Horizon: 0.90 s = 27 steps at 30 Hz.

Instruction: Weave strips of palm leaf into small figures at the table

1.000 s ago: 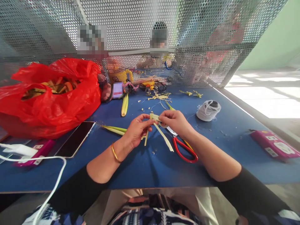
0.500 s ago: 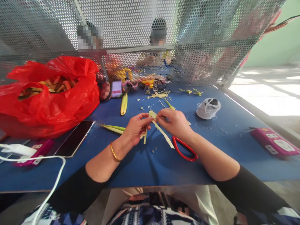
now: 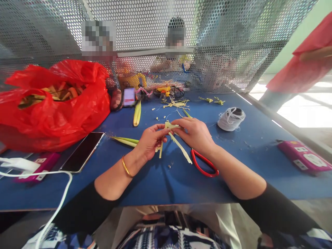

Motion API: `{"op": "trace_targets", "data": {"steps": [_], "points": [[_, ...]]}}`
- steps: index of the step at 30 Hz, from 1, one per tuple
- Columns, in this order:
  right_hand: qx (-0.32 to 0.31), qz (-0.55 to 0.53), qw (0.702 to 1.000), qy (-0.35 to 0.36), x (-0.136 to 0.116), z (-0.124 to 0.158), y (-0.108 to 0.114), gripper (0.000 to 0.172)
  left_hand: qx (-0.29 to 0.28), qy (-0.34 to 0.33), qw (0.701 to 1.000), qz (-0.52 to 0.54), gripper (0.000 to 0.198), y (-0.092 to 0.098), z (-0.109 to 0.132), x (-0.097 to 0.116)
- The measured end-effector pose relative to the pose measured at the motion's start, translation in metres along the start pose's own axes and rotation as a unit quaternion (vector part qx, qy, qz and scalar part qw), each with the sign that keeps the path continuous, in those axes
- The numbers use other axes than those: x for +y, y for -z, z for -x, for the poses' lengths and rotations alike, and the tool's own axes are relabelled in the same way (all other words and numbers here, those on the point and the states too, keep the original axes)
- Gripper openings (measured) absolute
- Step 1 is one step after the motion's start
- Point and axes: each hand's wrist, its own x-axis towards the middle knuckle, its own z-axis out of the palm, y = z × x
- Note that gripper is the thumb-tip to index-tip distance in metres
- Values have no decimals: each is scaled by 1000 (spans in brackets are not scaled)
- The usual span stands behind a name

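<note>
A pale green strip of corn husk [image 3: 181, 148] is folded over between my two hands, with its loose ends hanging down above the blue table. My left hand [image 3: 153, 140], with a gold bangle at the wrist, pinches the fold between thumb and fingers. Closed on the strip from the other side is my right hand [image 3: 195, 135]. Red-handled scissors [image 3: 207, 170] lie under my right wrist, their blades hidden. Beside my left hand rests a green husk piece [image 3: 126, 141], partly covered by the hand.
A red plastic bag [image 3: 88, 121] of husks stands left, near a phone [image 3: 83, 152]. White thread [image 3: 230, 119] sits right, with a magenta power strip [image 3: 302, 156] farther over. Husk scraps [image 3: 176, 103] lie before a perforated metal screen [image 3: 153, 27]. A person in red [image 3: 298, 76] is at far right.
My right hand has shifted slightly, its fingers now stretched flatter along the strip. My left hand holds its place. A person in red has come into view at the right.
</note>
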Motion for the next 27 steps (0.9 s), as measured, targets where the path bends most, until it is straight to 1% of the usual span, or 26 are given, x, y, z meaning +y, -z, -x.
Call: {"op": "trace_targets", "data": {"steps": [6, 9, 12, 15, 16, 18, 21, 27], "points": [[-1, 61, 997, 50, 3, 0, -2, 23, 3, 4, 1000, 1, 36, 1, 0, 0], [10, 70, 996, 57, 2, 1, -2, 26, 4, 4, 1000, -3, 37, 1, -1, -1], [38, 12, 999, 25, 0, 1, -3, 23, 3, -8, 1000, -13, 38, 1, -1, -2], [55, -111, 991, -44, 0, 0, -6, 19, 1, -22, 999, -29, 40, 1, -1, -3], [54, -160, 983, -74, 1, -1, -7, 18, 4, -26, 999, -36, 40, 1, 0, -3], [45, -251, 957, -139, 1, -2, -9, 18, 14, -29, 998, -50, 41, 0, 0, -4], [19, -339, 915, -217, 0, -4, -10, 18, 29, -34, 997, -61, 40, -1, 1, -5], [10, -444, 844, -300, -6, -5, -10, 15, 29, -40, 996, -72, 41, -2, 2, -6]]}}
